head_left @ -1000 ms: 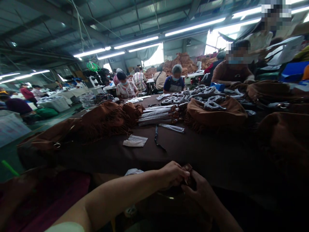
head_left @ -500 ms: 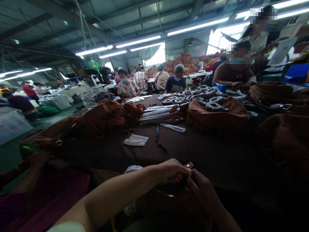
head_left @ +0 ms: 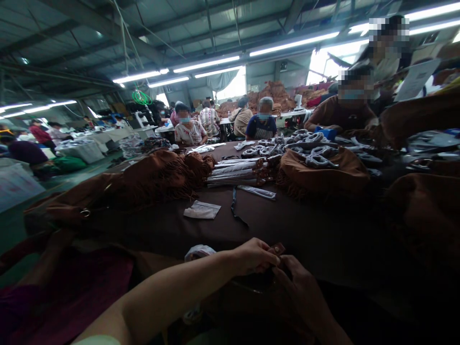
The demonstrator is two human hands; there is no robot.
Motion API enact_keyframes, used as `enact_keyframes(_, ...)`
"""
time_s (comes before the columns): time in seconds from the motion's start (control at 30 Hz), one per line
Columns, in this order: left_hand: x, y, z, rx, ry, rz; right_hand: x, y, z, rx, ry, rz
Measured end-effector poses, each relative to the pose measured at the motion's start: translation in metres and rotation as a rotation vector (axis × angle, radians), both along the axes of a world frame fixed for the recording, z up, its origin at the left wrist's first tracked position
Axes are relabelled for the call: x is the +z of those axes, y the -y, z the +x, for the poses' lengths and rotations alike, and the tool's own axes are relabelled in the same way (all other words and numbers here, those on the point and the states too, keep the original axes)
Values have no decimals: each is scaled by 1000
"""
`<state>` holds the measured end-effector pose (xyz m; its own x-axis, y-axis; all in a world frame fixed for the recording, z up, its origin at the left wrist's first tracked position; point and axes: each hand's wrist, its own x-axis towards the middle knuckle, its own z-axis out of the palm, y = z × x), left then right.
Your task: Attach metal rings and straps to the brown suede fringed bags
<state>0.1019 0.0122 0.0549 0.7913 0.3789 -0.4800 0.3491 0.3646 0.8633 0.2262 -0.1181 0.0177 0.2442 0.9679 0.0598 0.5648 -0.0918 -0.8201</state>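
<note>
My left hand (head_left: 253, 256) and my right hand (head_left: 300, 282) meet at the near edge of the dark brown table (head_left: 287, 225). Both are closed, pinching a small brown leather piece (head_left: 276, 249) between their fingertips. A dark bag part lies under the hands, hard to make out in the shadow. A crumpled white plastic wrapper (head_left: 199, 251) sits just left of my left forearm.
Brown fringed suede bags (head_left: 158, 177) lie at the left, another brown bag (head_left: 319, 172) at the right topped with wrapped metal rings (head_left: 316, 160). Wrapped straps (head_left: 233, 175), a white packet (head_left: 201, 210) and a dark strap (head_left: 235, 206) lie mid-table. Several masked workers sit beyond.
My hands stay together on the small piece, fingers shifting slightly; the piece now shows a little higher between the fingertips. The view has tilted slightly.
</note>
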Motion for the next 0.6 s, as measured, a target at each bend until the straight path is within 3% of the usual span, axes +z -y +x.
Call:
enact_keyframes(0.37, 24, -24, -3, -234, -139, 206, 0, -1, 0, 116, 198, 60)
enact_keyframes(0.6, 30, -18, 5, -248, -308, 380, -7, 0, 1, 131, 224, 49)
